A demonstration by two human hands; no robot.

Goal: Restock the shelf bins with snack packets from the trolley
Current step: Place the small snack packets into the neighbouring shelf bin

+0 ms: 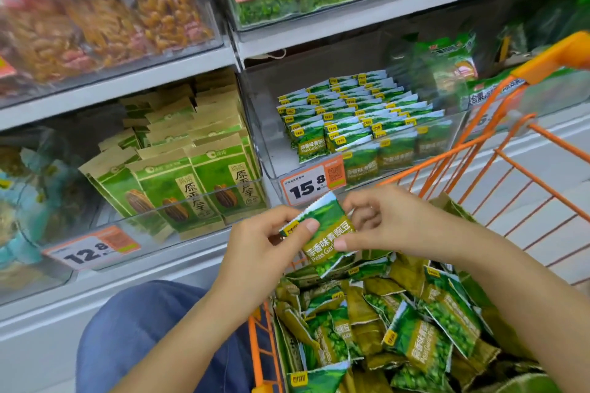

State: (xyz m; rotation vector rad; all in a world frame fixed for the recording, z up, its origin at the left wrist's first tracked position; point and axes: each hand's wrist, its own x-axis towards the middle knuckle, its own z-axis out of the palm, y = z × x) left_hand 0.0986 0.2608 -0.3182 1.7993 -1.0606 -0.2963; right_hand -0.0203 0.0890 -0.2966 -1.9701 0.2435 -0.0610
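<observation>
Green pea packet (322, 233) is held up between both hands, above the near left corner of the trolley (523, 150) and just below the front edge of the target bin (271, 150). Left hand (265, 252) pinches its left edge, thumb on the face. Right hand (383, 220) pinches the right edge, thumb on the lower face, other fingers curled behind. Looks like squaring it up before placing.

Progress, judged from the layout: the bin already carries several neat upright rows of matching packets (357, 115) toward its right and front. Its left strip and back show bare, so there's room. The trolley holds a big loose heap of the same packets (415, 329), so I'd say most of the restock is left. Can't tell how deep the heap goes.

Price tag (314, 183) hangs on the bin's front edge. Neighbouring bin on the left holds sunflower seed packs (178, 182); not part of this load as far as I can see.
</observation>
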